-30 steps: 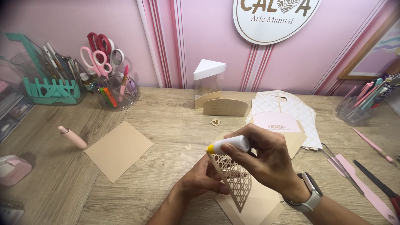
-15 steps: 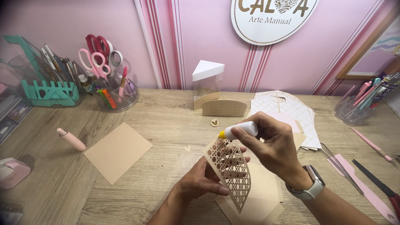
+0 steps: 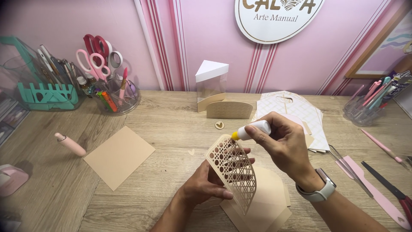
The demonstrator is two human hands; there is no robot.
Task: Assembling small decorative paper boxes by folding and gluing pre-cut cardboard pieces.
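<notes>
My left hand (image 3: 212,182) holds up a beige lattice-cut paper piece (image 3: 234,169), tilted on edge above flat beige card pieces (image 3: 268,206) on the table. My right hand (image 3: 285,146), with a watch at the wrist, grips a small white glue bottle (image 3: 253,129) with a yellow tip. The tip touches the upper edge of the lattice piece.
A beige card square (image 3: 119,155) and a pink pen-like tool (image 3: 71,145) lie at the left. A clear cup of scissors (image 3: 112,88) and a teal organiser (image 3: 45,92) stand at the back left. A clear wedge-shaped box (image 3: 211,86), patterned papers (image 3: 300,114), pink tools (image 3: 373,189) sit behind and right.
My left hand has raised and tilted the lattice piece more upright. The glue tip has moved along with it to the piece's upper edge.
</notes>
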